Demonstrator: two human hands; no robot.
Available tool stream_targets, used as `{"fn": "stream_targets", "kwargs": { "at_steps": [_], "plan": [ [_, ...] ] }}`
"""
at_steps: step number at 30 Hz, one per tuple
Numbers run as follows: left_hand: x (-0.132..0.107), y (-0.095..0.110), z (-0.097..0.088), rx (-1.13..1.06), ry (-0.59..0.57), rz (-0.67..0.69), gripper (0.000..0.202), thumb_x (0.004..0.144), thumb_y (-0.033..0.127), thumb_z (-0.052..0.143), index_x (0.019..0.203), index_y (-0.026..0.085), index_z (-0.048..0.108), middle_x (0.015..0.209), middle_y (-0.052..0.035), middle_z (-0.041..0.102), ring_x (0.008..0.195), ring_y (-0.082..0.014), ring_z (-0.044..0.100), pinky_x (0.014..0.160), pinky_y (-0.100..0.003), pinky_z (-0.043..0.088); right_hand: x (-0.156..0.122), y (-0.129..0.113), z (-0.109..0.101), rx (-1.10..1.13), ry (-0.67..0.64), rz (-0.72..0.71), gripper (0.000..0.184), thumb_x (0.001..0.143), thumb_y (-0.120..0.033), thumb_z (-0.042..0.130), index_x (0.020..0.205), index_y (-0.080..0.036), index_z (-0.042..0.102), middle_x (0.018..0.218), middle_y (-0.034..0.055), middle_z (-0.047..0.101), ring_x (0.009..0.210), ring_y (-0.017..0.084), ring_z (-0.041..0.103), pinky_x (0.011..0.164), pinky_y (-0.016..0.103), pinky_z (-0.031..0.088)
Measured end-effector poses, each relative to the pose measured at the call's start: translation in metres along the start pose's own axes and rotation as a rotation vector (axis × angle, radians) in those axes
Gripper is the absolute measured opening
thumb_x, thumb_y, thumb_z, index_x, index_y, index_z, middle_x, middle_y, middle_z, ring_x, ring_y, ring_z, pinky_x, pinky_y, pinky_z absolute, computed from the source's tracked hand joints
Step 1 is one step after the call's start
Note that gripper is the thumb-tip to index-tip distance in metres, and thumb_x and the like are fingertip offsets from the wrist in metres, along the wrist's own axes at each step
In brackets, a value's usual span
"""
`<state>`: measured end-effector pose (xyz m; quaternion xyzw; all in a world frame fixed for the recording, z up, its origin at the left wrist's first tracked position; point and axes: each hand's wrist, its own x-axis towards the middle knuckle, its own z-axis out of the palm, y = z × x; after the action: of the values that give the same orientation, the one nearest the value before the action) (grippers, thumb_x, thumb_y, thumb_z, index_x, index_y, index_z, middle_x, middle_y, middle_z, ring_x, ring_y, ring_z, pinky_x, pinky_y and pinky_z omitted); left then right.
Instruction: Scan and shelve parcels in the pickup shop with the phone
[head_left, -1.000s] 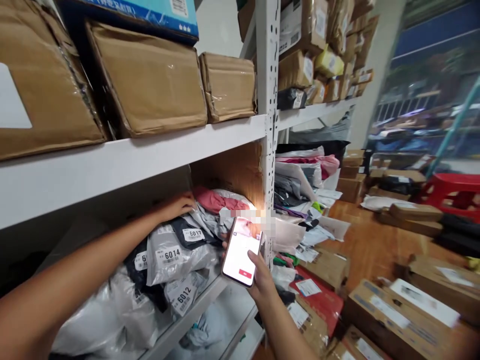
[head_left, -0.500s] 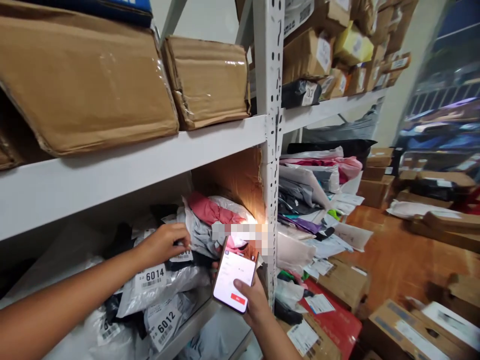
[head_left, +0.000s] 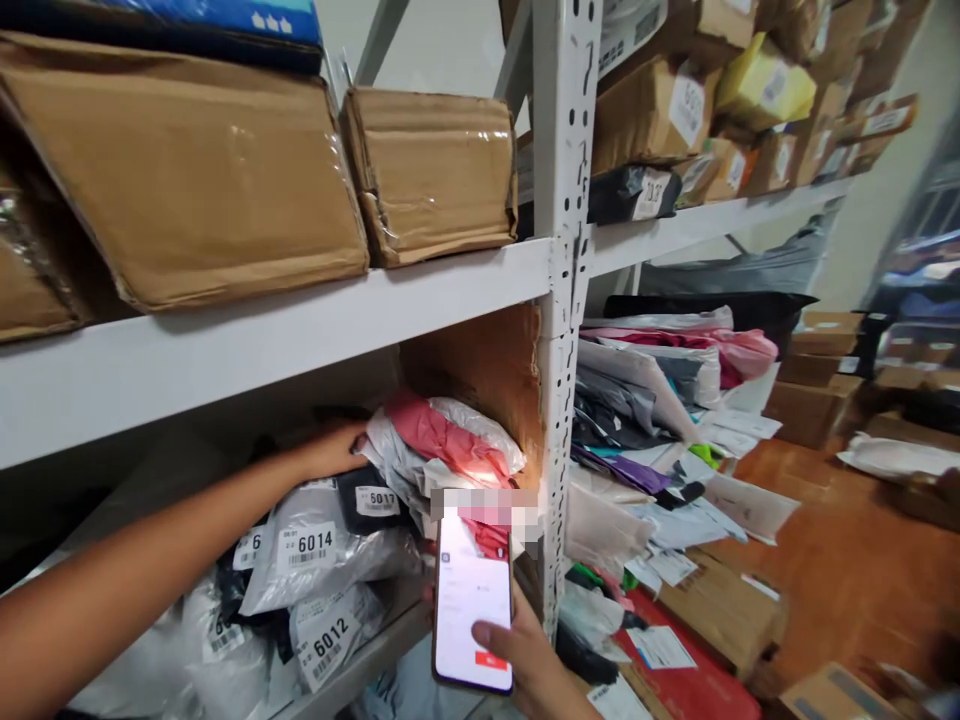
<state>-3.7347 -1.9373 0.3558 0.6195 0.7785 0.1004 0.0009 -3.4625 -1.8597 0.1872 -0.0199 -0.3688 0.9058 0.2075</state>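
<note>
My left hand [head_left: 341, 448] reaches into the lower shelf and touches the left edge of a grey plastic parcel [head_left: 386, 440]; its fingers are hidden there. My right hand [head_left: 517, 630] is closed round a smartphone [head_left: 472, 590], screen towards me, with the thumb on the screen near a red button. Beyond the phone's top, a bright light falls on a red parcel [head_left: 442, 435]. Just below my left hand lie a black parcel labelled 6017 [head_left: 371, 495] and a grey parcel labelled 6014 [head_left: 307, 560]. A parcel labelled 6012 [head_left: 330, 635] sits lower.
A white perforated post [head_left: 562, 200] stands right of the bay, with a cardboard sheet [head_left: 480, 370] beside it. Cardboard boxes [head_left: 240, 180] fill the upper shelf. Right of the post lie stacked bagged parcels [head_left: 630, 380] and boxes [head_left: 814, 410] on the wooden floor [head_left: 817, 520].
My left hand has moved up and deeper, from above the 6017 parcel to the grey parcel's edge, uncovering the 6017 label. The phone is lower in view. The view has shifted slightly left.
</note>
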Motion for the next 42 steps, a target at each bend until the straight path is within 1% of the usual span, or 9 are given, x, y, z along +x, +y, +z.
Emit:
{"fn": "stream_targets", "kwargs": {
  "at_steps": [4, 9, 12, 15, 20, 24, 31, 37, 42],
  "plan": [
    [0.007, 0.009, 0.008, -0.183, -0.194, 0.268, 0.016, 0.079, 0.029, 0.062, 0.091, 0.018, 0.064, 0.096, -0.0048, 0.063, 0.094, -0.0192, 0.057, 0.086, -0.030, 0.043, 0.013, -0.011, 0.010, 0.092, 0.159, -0.054, 0.069, 0.049, -0.034, 0.092, 0.107, -0.020, 0.059, 0.093, 0.0120, 0.078, 0.080, 0.030, 0.073, 0.072, 0.042, 0.056],
    [-0.006, 0.015, 0.017, -0.007, -0.123, -0.011, 0.037, 0.071, 0.030, 0.066, 0.104, 0.017, 0.052, 0.093, -0.0036, 0.059, 0.089, -0.0217, 0.056, 0.086, -0.035, 0.044, 0.019, -0.012, 0.014, 0.114, 0.187, -0.083, 0.063, 0.052, -0.030, 0.090, 0.106, -0.019, 0.060, 0.092, 0.0120, 0.078, 0.078, 0.030, 0.074, 0.070, 0.042, 0.057],
    [-0.014, 0.021, 0.015, 0.187, -0.264, 0.085, 0.023, 0.081, 0.031, 0.054, 0.100, 0.021, 0.060, 0.103, -0.0055, 0.059, 0.101, -0.0249, 0.056, 0.097, -0.040, 0.038, 0.018, -0.006, 0.015, 0.090, 0.180, -0.071, 0.061, 0.052, -0.029, 0.090, 0.104, -0.018, 0.061, 0.094, 0.0145, 0.077, 0.078, 0.028, 0.074, 0.070, 0.040, 0.057],
    [-0.020, 0.023, 0.008, 0.236, -0.321, 0.141, 0.027, 0.081, 0.030, 0.052, 0.104, 0.022, 0.064, 0.105, -0.0063, 0.057, 0.098, -0.0240, 0.057, 0.090, -0.034, 0.042, 0.019, -0.001, 0.017, 0.088, 0.167, -0.064, 0.060, 0.052, -0.029, 0.090, 0.103, -0.017, 0.062, 0.094, 0.0147, 0.077, 0.077, 0.028, 0.074, 0.070, 0.039, 0.057],
    [-0.040, 0.017, 0.002, 0.201, -0.292, 0.213, 0.031, 0.082, 0.023, 0.051, 0.109, 0.027, 0.065, 0.101, -0.0036, 0.058, 0.097, -0.0206, 0.057, 0.089, -0.031, 0.040, 0.021, 0.003, 0.025, 0.108, 0.143, -0.033, 0.060, 0.051, -0.030, 0.091, 0.102, -0.017, 0.062, 0.093, 0.0156, 0.077, 0.075, 0.029, 0.074, 0.067, 0.040, 0.057],
    [-0.054, 0.008, 0.003, 0.073, -0.207, 0.136, 0.029, 0.082, 0.014, 0.044, 0.104, 0.024, 0.061, 0.102, -0.0023, 0.061, 0.097, -0.0178, 0.057, 0.089, -0.029, 0.040, 0.021, 0.002, 0.029, 0.165, 0.151, -0.046, 0.060, 0.052, -0.030, 0.091, 0.103, -0.018, 0.062, 0.094, 0.0147, 0.077, 0.077, 0.029, 0.074, 0.069, 0.040, 0.057],
    [-0.022, 0.008, 0.012, -0.134, -0.073, -0.052, 0.048, 0.079, 0.016, 0.047, 0.127, 0.021, 0.039, 0.109, -0.0045, 0.062, 0.089, -0.0171, 0.063, 0.079, -0.028, 0.049, 0.025, -0.002, 0.026, 0.215, 0.131, -0.063, 0.072, 0.056, -0.030, 0.088, 0.120, -0.018, 0.057, 0.097, 0.0144, 0.077, 0.080, 0.029, 0.074, 0.072, 0.041, 0.057],
    [-0.006, 0.030, 0.020, 0.247, 0.005, -0.072, 0.012, 0.082, 0.014, 0.051, 0.091, 0.016, 0.058, 0.091, -0.0094, 0.066, 0.089, -0.0245, 0.061, 0.081, -0.036, 0.045, 0.027, -0.005, 0.018, 0.230, 0.086, -0.080, 0.088, 0.056, -0.036, 0.086, 0.134, -0.017, 0.049, 0.100, 0.0147, 0.077, 0.081, 0.033, 0.073, 0.073, 0.045, 0.057],
    [-0.040, 0.052, 0.013, 0.512, -0.037, 0.190, 0.007, 0.079, 0.015, 0.057, 0.075, 0.019, 0.060, 0.089, -0.0096, 0.063, 0.095, -0.0281, 0.054, 0.083, -0.042, 0.042, 0.025, -0.014, 0.015, 0.267, 0.100, -0.075, 0.070, 0.060, -0.034, 0.084, 0.123, -0.020, 0.057, 0.099, 0.0117, 0.077, 0.081, 0.029, 0.073, 0.073, 0.041, 0.057]
  ]
}}
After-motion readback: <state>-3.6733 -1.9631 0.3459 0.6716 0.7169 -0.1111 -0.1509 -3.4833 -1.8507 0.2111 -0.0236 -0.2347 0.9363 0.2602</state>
